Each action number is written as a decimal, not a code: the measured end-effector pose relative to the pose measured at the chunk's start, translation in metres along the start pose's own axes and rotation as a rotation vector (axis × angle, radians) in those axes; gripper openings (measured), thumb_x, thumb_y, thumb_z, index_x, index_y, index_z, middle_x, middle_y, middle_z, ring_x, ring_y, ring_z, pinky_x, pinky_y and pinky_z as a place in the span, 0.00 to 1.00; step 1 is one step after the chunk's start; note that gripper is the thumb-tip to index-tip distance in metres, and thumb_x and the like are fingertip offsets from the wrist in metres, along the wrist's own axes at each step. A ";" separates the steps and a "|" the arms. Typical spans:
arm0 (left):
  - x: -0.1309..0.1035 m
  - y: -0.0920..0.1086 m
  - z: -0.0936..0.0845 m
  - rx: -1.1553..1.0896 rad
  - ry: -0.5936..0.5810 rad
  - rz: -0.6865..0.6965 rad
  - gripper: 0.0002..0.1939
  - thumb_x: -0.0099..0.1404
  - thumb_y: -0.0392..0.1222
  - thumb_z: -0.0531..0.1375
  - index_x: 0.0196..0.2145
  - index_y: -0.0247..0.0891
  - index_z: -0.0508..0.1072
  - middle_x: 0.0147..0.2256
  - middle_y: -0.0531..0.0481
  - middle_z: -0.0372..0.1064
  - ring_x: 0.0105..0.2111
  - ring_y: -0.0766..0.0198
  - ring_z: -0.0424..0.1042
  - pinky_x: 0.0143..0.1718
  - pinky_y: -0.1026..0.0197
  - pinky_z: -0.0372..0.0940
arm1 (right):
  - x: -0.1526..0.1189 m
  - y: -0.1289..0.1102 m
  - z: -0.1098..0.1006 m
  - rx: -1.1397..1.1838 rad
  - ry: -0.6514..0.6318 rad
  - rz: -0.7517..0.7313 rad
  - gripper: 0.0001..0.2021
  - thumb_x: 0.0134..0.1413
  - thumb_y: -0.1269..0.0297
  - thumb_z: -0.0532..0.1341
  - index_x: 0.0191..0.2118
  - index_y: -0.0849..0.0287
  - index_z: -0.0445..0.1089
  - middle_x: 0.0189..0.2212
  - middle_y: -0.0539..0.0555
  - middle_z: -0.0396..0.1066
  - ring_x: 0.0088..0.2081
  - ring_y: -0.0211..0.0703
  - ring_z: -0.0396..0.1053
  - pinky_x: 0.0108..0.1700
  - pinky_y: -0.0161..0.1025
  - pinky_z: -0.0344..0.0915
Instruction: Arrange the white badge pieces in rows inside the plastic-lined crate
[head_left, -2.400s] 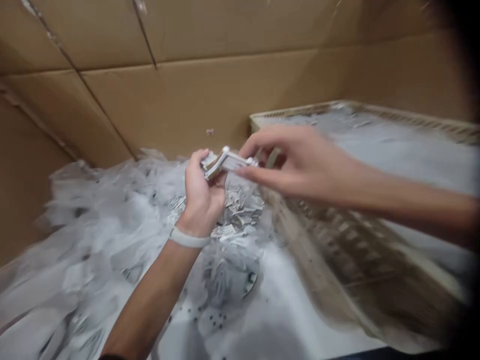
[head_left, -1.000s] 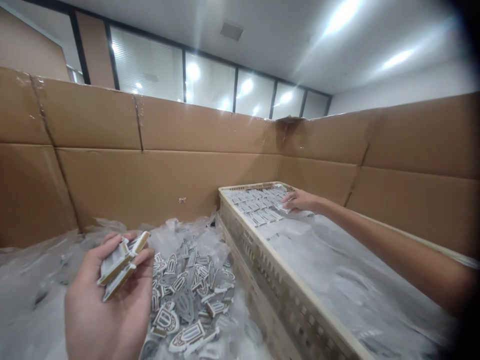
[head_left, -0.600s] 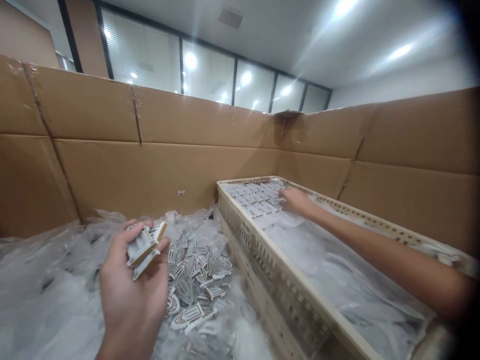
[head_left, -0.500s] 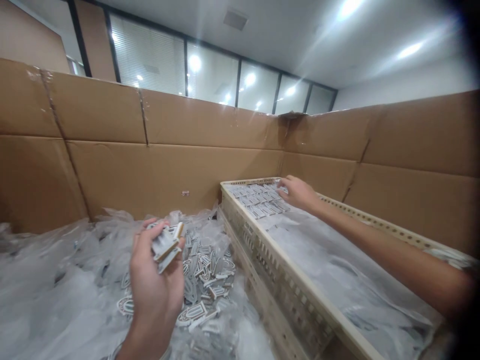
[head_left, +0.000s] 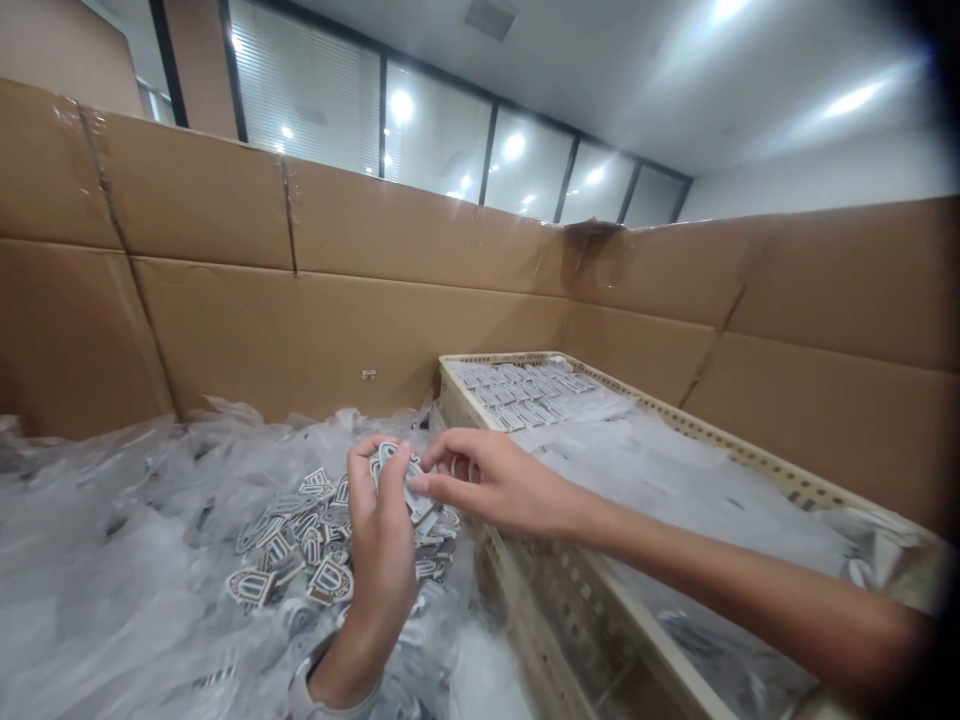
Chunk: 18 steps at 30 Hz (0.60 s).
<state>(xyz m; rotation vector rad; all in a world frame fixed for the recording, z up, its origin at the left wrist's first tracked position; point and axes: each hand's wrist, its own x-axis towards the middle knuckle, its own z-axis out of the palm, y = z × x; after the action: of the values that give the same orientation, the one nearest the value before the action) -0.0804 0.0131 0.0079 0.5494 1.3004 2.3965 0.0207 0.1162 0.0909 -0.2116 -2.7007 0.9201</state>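
Observation:
My left hand [head_left: 382, 540] is closed around several white-and-grey shield-shaped badges [head_left: 397, 463], held upright above a heap of the same kind. My right hand [head_left: 495, 480] reaches across from the right, its thumb and fingertips pinched at the edge of the held badges. Which badge it grips is partly hidden by the fingers. Beneath and left of my hands lies the loose heap of badges [head_left: 300, 540] on clear plastic. To the right, rows of badges [head_left: 517, 390] lie flat at the far end of a cream plastic crate [head_left: 600, 610].
Crumpled clear plastic [head_left: 112, 560] spreads over the left side. A sheet of plastic film [head_left: 675, 480] covers the nearer part of the crate's contents. Tall cardboard walls [head_left: 375, 320] stand behind and to the right. Glazed panels [head_left: 435, 130] rise beyond them.
My right hand has come back from the crate's far rows to the badges in my left hand. My left hand has shifted right, and another row piece now lies in the crate.

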 end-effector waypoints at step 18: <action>0.028 0.004 -0.018 0.299 -0.028 0.509 0.15 0.79 0.59 0.55 0.45 0.46 0.67 0.37 0.53 0.67 0.41 0.59 0.69 0.49 0.54 0.61 | 0.020 0.109 -0.102 -0.076 0.681 0.166 0.18 0.60 0.52 0.69 0.46 0.62 0.76 0.40 0.58 0.80 0.39 0.45 0.77 0.42 0.39 0.71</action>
<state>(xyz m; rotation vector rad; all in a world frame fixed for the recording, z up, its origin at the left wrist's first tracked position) -0.1133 0.0119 0.0067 1.1108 1.6825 2.5725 0.0381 0.2649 0.1056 -0.6438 -2.1024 0.6308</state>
